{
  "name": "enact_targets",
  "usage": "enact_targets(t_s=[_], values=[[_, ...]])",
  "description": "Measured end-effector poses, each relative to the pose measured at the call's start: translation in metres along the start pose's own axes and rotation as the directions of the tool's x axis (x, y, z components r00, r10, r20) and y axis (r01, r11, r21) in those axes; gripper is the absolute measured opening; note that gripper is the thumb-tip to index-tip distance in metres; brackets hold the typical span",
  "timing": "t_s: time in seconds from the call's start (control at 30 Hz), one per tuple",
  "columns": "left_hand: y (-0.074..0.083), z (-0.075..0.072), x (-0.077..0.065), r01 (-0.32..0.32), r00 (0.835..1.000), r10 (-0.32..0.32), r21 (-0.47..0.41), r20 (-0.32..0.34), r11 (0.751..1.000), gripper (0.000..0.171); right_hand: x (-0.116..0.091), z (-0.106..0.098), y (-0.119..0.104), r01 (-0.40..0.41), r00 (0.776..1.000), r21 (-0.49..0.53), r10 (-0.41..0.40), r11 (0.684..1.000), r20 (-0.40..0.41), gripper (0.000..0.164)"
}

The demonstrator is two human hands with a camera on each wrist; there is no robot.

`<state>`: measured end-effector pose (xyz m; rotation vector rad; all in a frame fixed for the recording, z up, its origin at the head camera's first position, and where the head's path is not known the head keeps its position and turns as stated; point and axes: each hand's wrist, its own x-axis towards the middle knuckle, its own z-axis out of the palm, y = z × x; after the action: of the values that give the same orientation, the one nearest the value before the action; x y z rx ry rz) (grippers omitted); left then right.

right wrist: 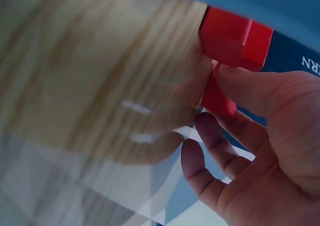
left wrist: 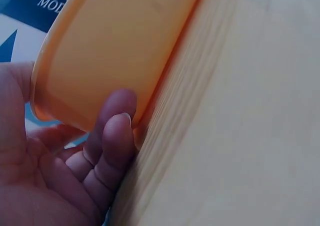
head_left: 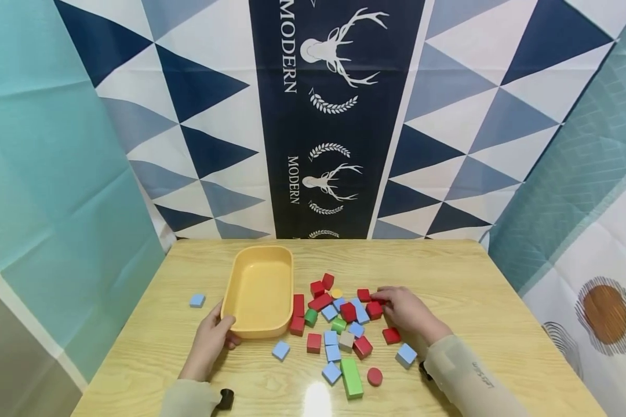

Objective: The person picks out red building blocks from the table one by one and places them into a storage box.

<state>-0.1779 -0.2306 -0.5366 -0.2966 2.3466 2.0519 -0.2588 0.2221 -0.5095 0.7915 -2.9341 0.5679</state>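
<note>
My left hand (head_left: 208, 341) grips the yellow plastic tray (head_left: 283, 331) at its near left corner, the thumb over the rim and the fingers against the outer wall. In the left wrist view, two fingertips (left wrist: 119, 128) press on the tray's side (left wrist: 125, 45). At the right edge of the block pile, my right hand (head_left: 411, 313) reaches in from the right. Its thumb and fingers pinch a red block (right wrist: 218, 96), mostly hidden by the hand in the head view. Right beside the thumb sits another red block (right wrist: 225, 38).
Red, blue and green blocks lie scattered right of the tray, with a long green block (head_left: 351, 377) and a red disc (head_left: 374, 377) nearest me. One blue block (head_left: 197, 300) lies left of the tray. A patterned cloth (head_left: 323, 116) hangs behind the wooden table (head_left: 428, 260).
</note>
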Motion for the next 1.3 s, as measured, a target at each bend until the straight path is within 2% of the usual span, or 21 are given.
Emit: enact_targets(t_s=[0.17, 0.27, 0.37, 0.57, 0.67, 0.8, 0.9, 0.97, 1.07, 1.13, 1.3], values=[[-0.003, -0.006, -0.001, -0.030, 0.999, 0.031, -0.023, 0.029, 0.999, 0.056, 0.003, 0.000, 0.000, -0.053, 0.998, 0.024, 0.054, 0.998, -0.020, 0.029], [-0.002, -0.006, -0.002, -0.050, 0.998, 0.051, -0.026, 0.039, 0.998, 0.055, 0.003, -0.001, 0.002, -0.114, 0.993, 0.050, 0.115, 0.992, -0.026, 0.024], [-0.002, -0.005, -0.003, -0.071, 0.997, 0.072, -0.026, 0.041, 0.997, 0.055, 0.003, -0.004, 0.005, -0.138, 0.990, 0.056, 0.139, 0.989, -0.020, 0.023], [0.002, -0.003, -0.005, -0.097, 0.995, 0.098, -0.023, 0.027, 0.995, 0.052, 0.004, -0.013, 0.006, -0.089, 0.996, 0.046, 0.089, 0.995, 0.014, 0.026], [0.004, -0.003, -0.005, -0.101, 0.995, 0.101, -0.023, 0.025, 0.995, 0.049, 0.009, -0.020, 0.000, -0.080, 0.997, 0.023, 0.080, 0.997, -0.003, 0.027], [0.003, -0.004, -0.005, -0.096, 0.995, 0.097, -0.013, 0.017, 0.995, 0.048, 0.024, -0.034, -0.033, -0.101, 0.992, 0.059, 0.105, 0.993, -0.064, 0.032], [0.001, -0.004, -0.003, -0.094, 0.996, 0.094, -0.015, 0.008, 0.995, 0.048, 0.039, -0.038, -0.073, -0.009, 0.996, 0.119, 0.019, 0.993, -0.087, 0.033], [-0.002, -0.005, -0.002, -0.088, 0.996, 0.088, -0.019, 0.008, 0.996, 0.048, 0.048, -0.034, -0.101, 0.094, 0.993, 0.150, -0.082, 0.984, -0.090, 0.031], [-0.002, -0.004, -0.003, -0.079, 0.997, 0.079, -0.027, 0.008, 0.997, 0.048, 0.062, -0.021, -0.139, 0.225, 0.974, 0.182, -0.214, 0.957, -0.078, 0.029], [0.002, -0.003, -0.006, -0.082, 0.997, 0.083, -0.025, 0.006, 0.996, 0.048, 0.071, -0.007, -0.159, 0.270, 0.963, 0.173, -0.265, 0.947, -0.047, 0.027], [0.020, 0.002, -0.021, -0.090, 0.996, 0.090, -0.012, 0.013, 0.996, 0.048, 0.083, 0.026, -0.189, 0.311, 0.949, 0.035, -0.312, 0.950, 0.050, 0.023]])
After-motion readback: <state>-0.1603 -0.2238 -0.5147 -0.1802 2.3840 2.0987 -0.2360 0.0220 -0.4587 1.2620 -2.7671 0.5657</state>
